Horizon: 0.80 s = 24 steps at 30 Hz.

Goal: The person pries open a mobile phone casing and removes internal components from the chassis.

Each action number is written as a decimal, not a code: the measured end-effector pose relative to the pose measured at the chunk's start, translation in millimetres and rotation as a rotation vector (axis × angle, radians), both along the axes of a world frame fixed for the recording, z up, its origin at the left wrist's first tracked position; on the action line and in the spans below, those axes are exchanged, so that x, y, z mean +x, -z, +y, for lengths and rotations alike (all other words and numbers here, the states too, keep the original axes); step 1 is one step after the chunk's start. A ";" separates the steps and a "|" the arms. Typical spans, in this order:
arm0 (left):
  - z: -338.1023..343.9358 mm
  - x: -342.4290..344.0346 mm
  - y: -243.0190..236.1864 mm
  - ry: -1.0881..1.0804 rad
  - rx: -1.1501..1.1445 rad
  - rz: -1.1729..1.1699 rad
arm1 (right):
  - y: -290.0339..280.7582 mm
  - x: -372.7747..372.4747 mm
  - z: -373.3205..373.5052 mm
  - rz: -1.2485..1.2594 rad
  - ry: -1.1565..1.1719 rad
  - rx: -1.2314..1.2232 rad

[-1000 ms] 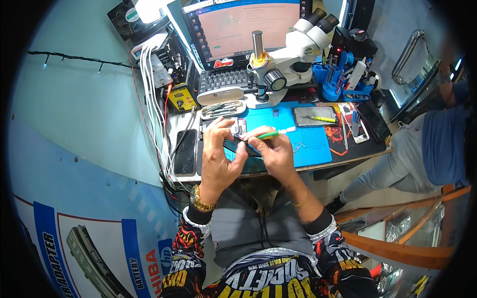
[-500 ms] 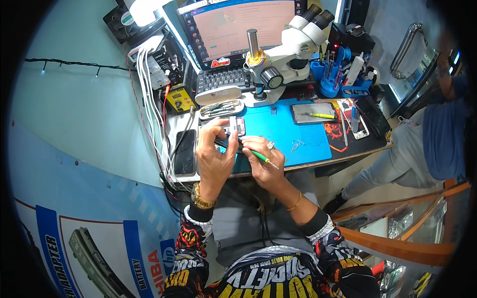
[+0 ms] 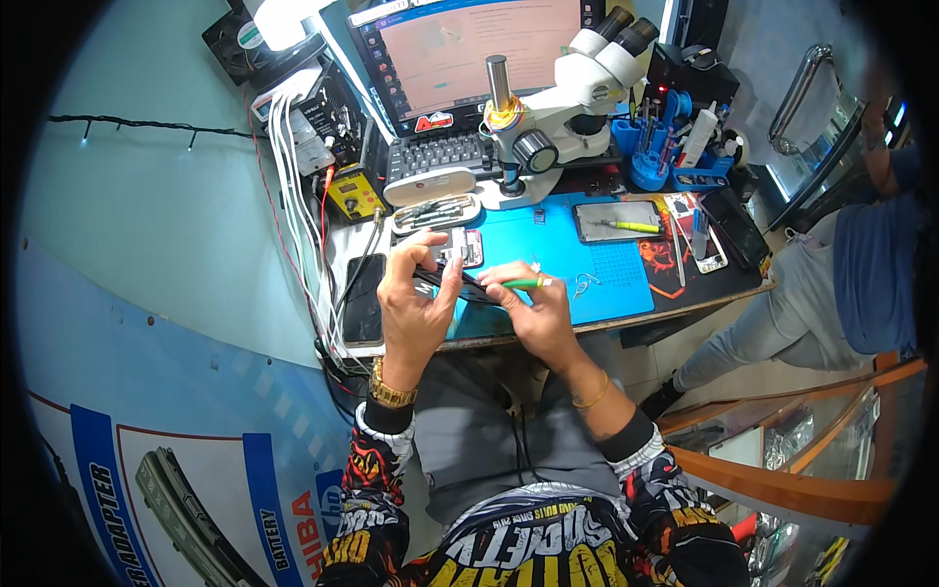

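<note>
My left hand grips a black, flat device part, largely hidden by my fingers, above the near edge of the blue mat. My right hand pinches a green-handled tool against that part; its tip is too small to make out. Just behind my hands lies an opened phone with red edging. A dark phone rests left of my left hand, and an open case of small tools sits behind.
A white microscope, keyboard and monitor stand at the back. Cables and a yellow station crowd the left. Phone parts and a tool holder are right. Another person is at the far right.
The green tool, angled down to the right half a second ago, now lies nearer level in my right hand. My left hand has shifted slightly leftward.
</note>
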<state>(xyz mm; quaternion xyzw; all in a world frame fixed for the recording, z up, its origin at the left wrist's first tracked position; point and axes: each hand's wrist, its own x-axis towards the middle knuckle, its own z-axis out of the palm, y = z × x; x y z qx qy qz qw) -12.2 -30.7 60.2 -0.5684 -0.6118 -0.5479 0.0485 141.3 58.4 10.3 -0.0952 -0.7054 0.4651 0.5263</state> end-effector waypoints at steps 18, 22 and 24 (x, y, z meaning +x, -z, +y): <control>0.7 -4.2 -4.6 -0.027 -0.016 -0.182 | 8.1 1.8 5.0 -0.043 -0.033 -0.056; 2.2 -5.1 -6.6 -0.032 -0.045 -0.081 | 6.6 -1.4 -13.2 -0.043 0.210 0.292; 2.3 -5.2 -5.9 -0.041 -0.059 -0.085 | 8.6 -4.6 -17.5 -0.036 0.310 0.364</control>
